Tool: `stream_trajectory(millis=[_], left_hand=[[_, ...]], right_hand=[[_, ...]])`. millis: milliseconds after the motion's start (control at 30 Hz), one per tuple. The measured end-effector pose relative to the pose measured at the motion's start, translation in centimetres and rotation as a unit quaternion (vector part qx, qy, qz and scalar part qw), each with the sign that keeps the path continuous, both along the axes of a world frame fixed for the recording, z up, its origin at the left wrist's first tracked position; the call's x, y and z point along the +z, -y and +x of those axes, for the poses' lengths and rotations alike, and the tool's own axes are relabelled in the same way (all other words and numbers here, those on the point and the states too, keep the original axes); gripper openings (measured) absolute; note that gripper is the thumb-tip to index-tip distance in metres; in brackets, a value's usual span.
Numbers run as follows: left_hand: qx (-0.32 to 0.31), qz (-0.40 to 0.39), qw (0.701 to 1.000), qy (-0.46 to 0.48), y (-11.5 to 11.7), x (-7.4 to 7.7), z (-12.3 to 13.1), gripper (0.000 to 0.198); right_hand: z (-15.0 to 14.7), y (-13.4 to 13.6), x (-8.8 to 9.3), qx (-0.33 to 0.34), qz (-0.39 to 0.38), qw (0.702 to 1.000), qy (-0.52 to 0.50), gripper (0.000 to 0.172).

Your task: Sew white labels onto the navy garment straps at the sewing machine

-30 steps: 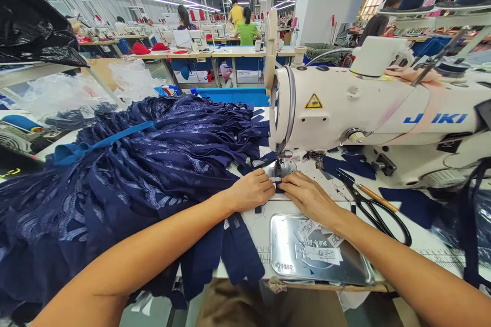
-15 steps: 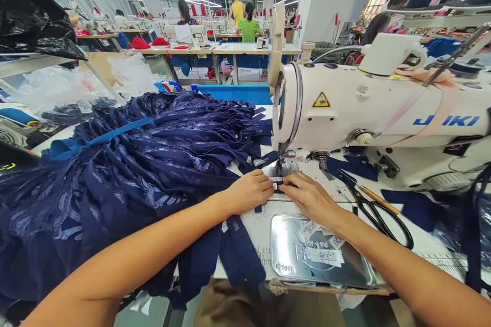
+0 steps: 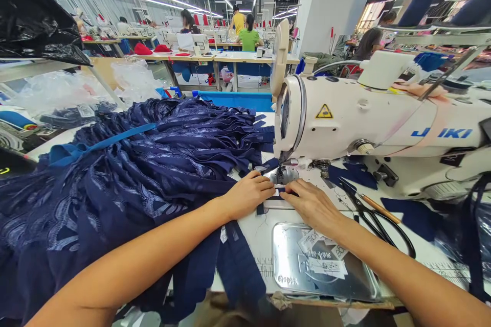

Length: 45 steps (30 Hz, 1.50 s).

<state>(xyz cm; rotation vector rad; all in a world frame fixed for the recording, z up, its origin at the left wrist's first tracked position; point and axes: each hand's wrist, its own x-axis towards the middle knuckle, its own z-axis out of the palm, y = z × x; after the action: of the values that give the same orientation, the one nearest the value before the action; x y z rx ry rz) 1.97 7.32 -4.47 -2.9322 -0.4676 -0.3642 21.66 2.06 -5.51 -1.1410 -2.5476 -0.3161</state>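
In front of the needle area [image 3: 282, 171] of a white sewing machine [image 3: 345, 117], a narrow navy fabric strip [image 3: 282, 197] lies between my hands, with a small white label [image 3: 276, 192] on it. My left hand [image 3: 248, 195] presses the strip from the left, its fingers together. From the right, my right hand [image 3: 310, 205] holds the strip's other side, thumb and fingers closed near the label. The fingers hide most of the strip. Beside my left forearm lies a large heap of navy lace-trimmed garments [image 3: 153, 163], tied round with a blue band [image 3: 115, 140].
A metal tray [image 3: 286, 265] with loose white labels [image 3: 328, 267] sits below my right hand. Black scissors [image 3: 370, 219] and a wooden-handled tool [image 3: 379, 208] lie to the right, near navy scraps [image 3: 412, 217]. Several people work at tables farther back.
The camera view has tilted up slightly, so the scene sits lower. Both hands remain at the strip before the needle, with the left fingers lying a little flatter.
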Motion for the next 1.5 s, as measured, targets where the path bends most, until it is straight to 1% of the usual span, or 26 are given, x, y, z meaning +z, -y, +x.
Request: stream_trajectory(millis=[167, 300, 400, 500, 567, 633, 700, 767, 833, 900, 1000, 1067, 1133, 1167, 1200, 1267, 1333, 1400, 1433, 1500], left_hand=[[-0.003, 0.013, 1.0, -0.003, -1.3, -0.1, 0.7, 0.023], [0.006, 0.014, 1.0, -0.017, -1.8, -0.1, 1.0, 0.025], [0.051, 0.028, 0.998, -0.036, -1.4, 0.3, 1.0, 0.025], [0.101, 0.064, 0.992, -0.026, -0.4, 0.8, 0.1, 0.027], [0.158, 0.088, 0.983, -0.005, 0.3, 1.1, -1.2, 0.03], [0.225, 0.095, 0.97, 0.005, 0.9, 1.3, -2.6, 0.03], [0.241, 0.068, 0.968, 0.003, 1.0, 1.4, -3.6, 0.026], [0.238, 0.02, 0.971, 0.02, 0.6, 1.4, -3.7, 0.024], [0.245, -0.038, 0.967, 0.061, -0.3, 1.5, -2.8, 0.023], [0.252, -0.104, 0.957, 0.103, -1.3, 1.6, -1.5, 0.022], [0.246, -0.184, 0.942, 0.134, -2.4, 1.7, 0.1, 0.021], [0.246, -0.199, 0.939, 0.133, -2.5, 1.6, 0.5, 0.021], [0.245, -0.186, 0.94, 0.147, -2.4, 1.5, 0.5, 0.022], [0.234, -0.169, 0.943, 0.164, -2.1, 1.5, 0.4, 0.023], [0.215, -0.147, 0.948, 0.183, -1.9, 1.5, 0.4, 0.023], [0.148, -0.1, 0.964, 0.199, -1.2, 1.6, 0.4, 0.023], [0.073, -0.068, 0.982, 0.164, -0.5, 1.8, 0.6, 0.025], [0.025, -0.055, 0.993, 0.105, -0.1, 1.8, 0.7, 0.028], [0.016, -0.052, 0.996, 0.077, 0.0, 1.6, 0.8, 0.029], [0.019, -0.046, 0.998, 0.035, 0.0, 1.3, 0.8, 0.029]], right_hand=[[0.3, -1.0, 0.5, -0.011, 0.002, 0.998, 0.058, 0.018], [0.4, -1.4, 0.6, -0.008, 0.001, 0.998, 0.068, 0.016], [0.4, -1.3, 0.7, 0.0, 0.006, 0.999, 0.054, 0.018], [0.4, -1.2, 0.5, 0.005, 0.01, 0.999, 0.048, 0.019], [0.5, -1.2, 0.3, 0.008, 0.014, 0.999, 0.046, 0.021], [0.5, -1.3, 0.1, 0.008, 0.016, 0.999, 0.043, 0.022], [0.6, -1.3, 0.0, 0.005, 0.013, 0.999, 0.045, 0.024], [0.6, -1.3, 0.0, 0.002, 0.009, 0.999, 0.05, 0.024], [0.6, -1.3, 0.0, -0.002, 0.007, 0.999, 0.052, 0.024], [0.6, -1.3, 0.1, -0.014, 0.007, 0.999, 0.052, 0.022], [0.7, -1.3, 0.1, -0.026, 0.016, 0.998, 0.045, 0.021], [0.7, -1.3, 0.0, -0.024, 0.024, 0.999, 0.035, 0.021], [0.7, -1.3, 0.0, -0.024, 0.027, 0.999, 0.031, 0.022], [0.7, -1.3, 0.0, -0.026, 0.028, 0.999, 0.034, 0.022], [0.7, -1.3, 0.1, -0.028, 0.028, 0.998, 0.038, 0.022], [0.6, -1.3, 0.2, -0.031, 0.028, 0.998, 0.048, 0.021], [0.6, -1.3, 0.2, -0.033, 0.024, 0.998, 0.056, 0.018], [0.6, -1.3, 0.3, -0.034, 0.017, 0.998, 0.059, 0.016], [0.6, -1.3, 0.3, -0.035, 0.012, 0.997, 0.06, 0.015], [0.6, -1.3, 0.2, -0.039, 0.008, 0.997, 0.064, 0.014]])
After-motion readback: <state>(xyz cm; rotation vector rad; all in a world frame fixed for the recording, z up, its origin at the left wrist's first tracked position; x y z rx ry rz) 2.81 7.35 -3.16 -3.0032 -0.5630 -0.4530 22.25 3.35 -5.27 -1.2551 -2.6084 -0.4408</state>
